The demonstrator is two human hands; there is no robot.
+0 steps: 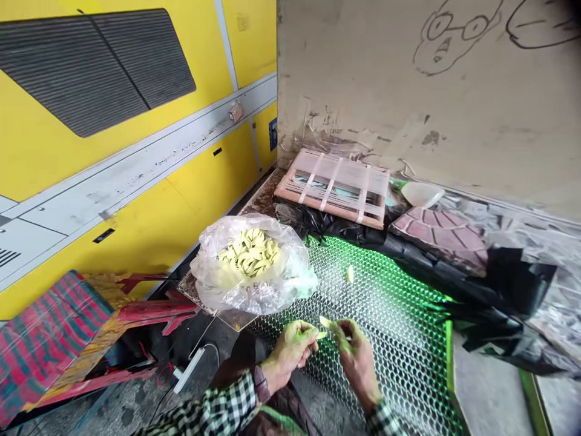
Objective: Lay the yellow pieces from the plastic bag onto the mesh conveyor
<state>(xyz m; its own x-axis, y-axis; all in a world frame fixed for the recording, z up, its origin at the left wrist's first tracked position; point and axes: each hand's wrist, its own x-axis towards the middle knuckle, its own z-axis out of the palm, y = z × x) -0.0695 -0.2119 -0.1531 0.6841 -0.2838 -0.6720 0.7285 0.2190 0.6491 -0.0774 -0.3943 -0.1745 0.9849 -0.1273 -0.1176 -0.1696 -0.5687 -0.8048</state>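
My left hand [289, 350] and my right hand [356, 363], both stained green, are held close together above a honeycomb metal mesh [390, 339]. The left fingers pinch a small green sliver [318, 335]. A pale yellow-green piece [325, 322] sits in the right fingertips. Just beyond my hands, a transparent plastic bag [295, 280] lies open on an acrylic sheet [193, 289], holding a heap of similar pale pieces [249, 253]. One loose piece [350, 274] rests on the mesh, apart from both hands.
Behind the mesh, a taped wooden frame [331, 188], a reddish fan-shaped tile [438, 236] and a white dish [422, 194] rest on crumpled black plastic [499, 284]. A yellow machine panel [113, 181] stands left, above a striped painted board [45, 339]. A stained wall [431, 91] closes the back.
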